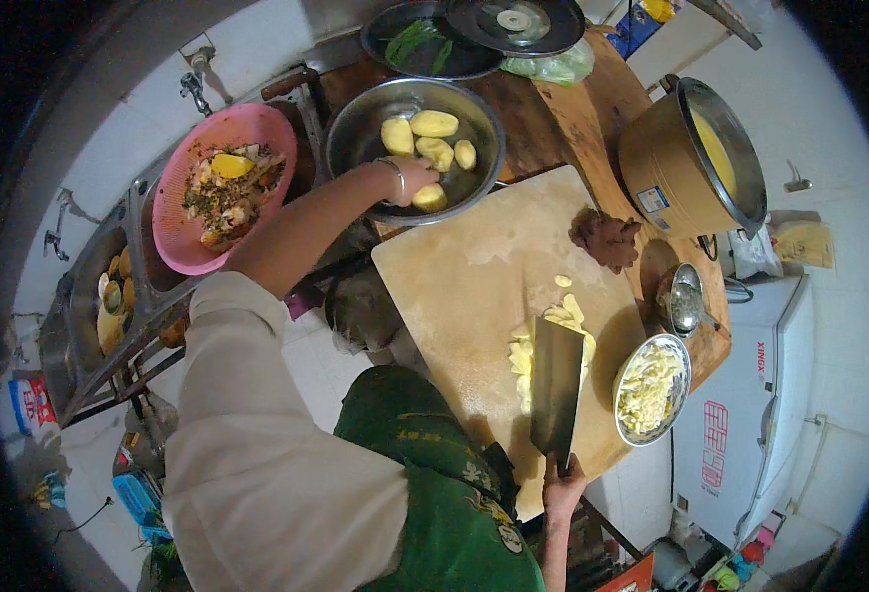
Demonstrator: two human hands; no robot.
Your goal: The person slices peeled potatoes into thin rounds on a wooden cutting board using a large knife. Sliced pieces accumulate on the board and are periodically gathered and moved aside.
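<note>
My left hand (413, 181) reaches into a metal basin (342, 126), its fingers at the peeled potatoes (435, 152); whether they grip one is hidden. Several peeled potatoes lie in the basin. My right hand (564, 485) holds a cleaver (558, 385) by its handle, the broad blade over the cutting board (442, 274). Potato slices (567, 314) lie around the blade. A piece of dark red meat (606, 238) sits at the board's far right edge. Beside the board stands a patterned bowl (621, 414) of pale shredded food (650, 388).
A pink basket (170, 222) of food scraps stands on the metal sink (138, 274) at left. At right are a large pot (656, 163), a small metal bowl (671, 296) and a white chest freezer (738, 429). Dark pans (371, 44) stand at the back.
</note>
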